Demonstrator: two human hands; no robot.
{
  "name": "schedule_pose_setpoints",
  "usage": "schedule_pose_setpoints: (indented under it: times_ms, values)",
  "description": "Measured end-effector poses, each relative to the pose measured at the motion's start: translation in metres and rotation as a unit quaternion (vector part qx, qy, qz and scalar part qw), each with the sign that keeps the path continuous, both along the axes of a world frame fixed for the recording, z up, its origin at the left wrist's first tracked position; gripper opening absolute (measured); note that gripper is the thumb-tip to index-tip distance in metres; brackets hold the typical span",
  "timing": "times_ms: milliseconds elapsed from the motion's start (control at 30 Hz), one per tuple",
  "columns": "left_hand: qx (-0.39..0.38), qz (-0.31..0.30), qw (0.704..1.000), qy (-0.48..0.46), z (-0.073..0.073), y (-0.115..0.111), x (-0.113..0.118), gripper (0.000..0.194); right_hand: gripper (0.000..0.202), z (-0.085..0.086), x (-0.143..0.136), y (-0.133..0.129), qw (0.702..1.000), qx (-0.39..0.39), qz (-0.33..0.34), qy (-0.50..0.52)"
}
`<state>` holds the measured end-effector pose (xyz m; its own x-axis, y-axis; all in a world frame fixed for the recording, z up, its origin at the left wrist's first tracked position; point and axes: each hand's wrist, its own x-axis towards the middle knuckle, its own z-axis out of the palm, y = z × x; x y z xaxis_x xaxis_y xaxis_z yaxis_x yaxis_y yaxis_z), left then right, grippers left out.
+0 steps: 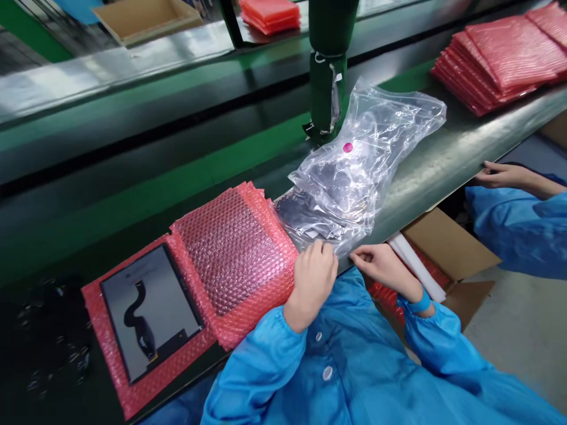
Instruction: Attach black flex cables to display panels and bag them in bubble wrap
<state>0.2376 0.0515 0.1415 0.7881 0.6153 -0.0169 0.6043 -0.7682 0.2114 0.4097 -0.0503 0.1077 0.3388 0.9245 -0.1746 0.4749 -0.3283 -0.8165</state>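
The left hand [312, 280] is half-curled at the near edge of a clear plastic bag [376, 141]; whether it grips the film I cannot tell. The right hand [376, 265], thumb and fingertips nearly together, sits by the bench edge, any thin thing between them hidden. A sharp tug there could drag the bag and scatter its dark pieces [310, 215]. Left of it, a sideways forearm could push the bubble-wrap pouches [239, 254] into the flat panel [177, 295], shifting the black flex cable [144, 336] on top. Farther off, the leaning red stack [500, 59] could slide if bumped.
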Motion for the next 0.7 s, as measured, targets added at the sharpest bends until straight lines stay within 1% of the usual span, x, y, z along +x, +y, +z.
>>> schedule_pose_setpoints:
  times_ms: [33,67,133,233,300,367,433,500,533,600,700]
  values:
    - [-0.003,0.017,1.000,-0.014,-0.004,0.003,-0.001,0.010,0.030,-0.005,-0.005,0.000,0.999,0.020,0.000,0.026]
    - [-0.004,0.036,0.999,-0.036,-0.005,0.006,-0.002,0.013,0.030,-0.008,-0.011,0.001,0.998,0.045,-0.015,0.049]
    - [-0.001,0.064,0.994,-0.090,-0.005,0.010,-0.004,0.014,0.032,-0.013,-0.022,0.007,0.990,0.097,-0.073,0.071]
    - [0.011,0.075,0.984,-0.160,-0.002,0.011,-0.005,0.008,0.035,-0.014,-0.033,0.021,0.976,0.156,-0.147,0.034]
    - [0.018,0.076,0.979,-0.187,-0.002,0.009,-0.003,0.007,0.037,-0.012,-0.035,0.031,0.972,0.176,-0.157,-0.022]
    - [0.022,0.074,0.976,-0.204,-0.003,0.007,0.000,0.009,0.038,-0.010,-0.035,0.039,0.972,0.165,-0.138,-0.094]
    - [0.020,0.072,0.974,-0.212,-0.005,0.004,0.004,0.011,0.039,-0.009,-0.032,0.044,0.971,0.123,-0.119,-0.165]
    - [0.012,0.070,0.975,-0.212,-0.008,0.002,0.007,0.012,0.040,-0.010,-0.029,0.048,0.968,0.073,-0.120,-0.206]
    - [0.008,0.069,0.975,-0.210,-0.010,0.001,0.008,0.012,0.039,-0.011,-0.028,0.049,0.968,0.058,-0.128,-0.209]
    - [0.000,0.068,0.976,-0.207,-0.013,0.000,0.010,0.011,0.035,-0.012,-0.027,0.050,0.971,0.060,-0.159,-0.167]
    - [-0.007,0.072,0.977,-0.202,-0.015,0.000,0.011,0.010,0.028,-0.011,-0.030,0.048,0.969,0.115,-0.217,-0.032]
